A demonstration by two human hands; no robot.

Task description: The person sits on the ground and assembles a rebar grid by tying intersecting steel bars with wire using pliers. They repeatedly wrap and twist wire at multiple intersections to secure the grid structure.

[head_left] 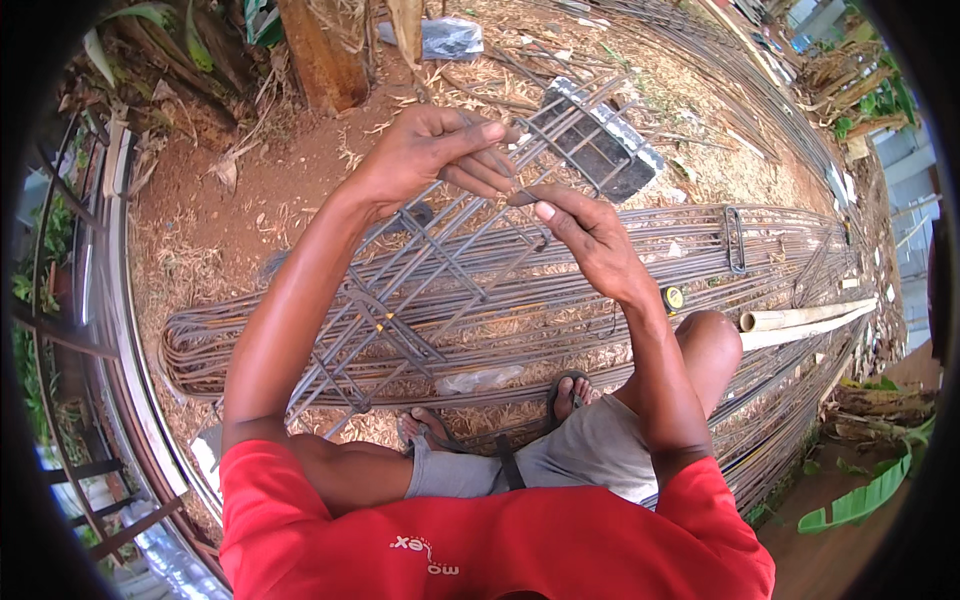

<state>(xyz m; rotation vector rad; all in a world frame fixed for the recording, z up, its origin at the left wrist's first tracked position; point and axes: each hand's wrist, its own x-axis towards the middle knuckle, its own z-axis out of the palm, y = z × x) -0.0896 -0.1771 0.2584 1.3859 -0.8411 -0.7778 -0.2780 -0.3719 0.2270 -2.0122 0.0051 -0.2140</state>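
Observation:
A long cage of steel reinforcing bars (pixel 440 255) with square stirrups runs from beside my left leg up to the far right. Over its upper part my left hand (pixel 430 155) is closed, thumb laid toward the bent fingers; whatever it grips is too small to make out. My right hand (pixel 592 240) pinches thumb and forefinger close to the left fingertips, where a thin dark strand like wire (pixel 516 184) shows. Pincers (pixel 388 318) with a yellow mark at the pivot lie across the cage, nearer my body.
Bundled long bars (pixel 600 262) with bent ends spread under the cage. A dark block (pixel 605 150) with pale edges sits beneath its far end. A yellow-black tape measure (pixel 673 298) is by my right knee, near bamboo poles (pixel 800 318). A tree trunk (pixel 325 55) rises far left.

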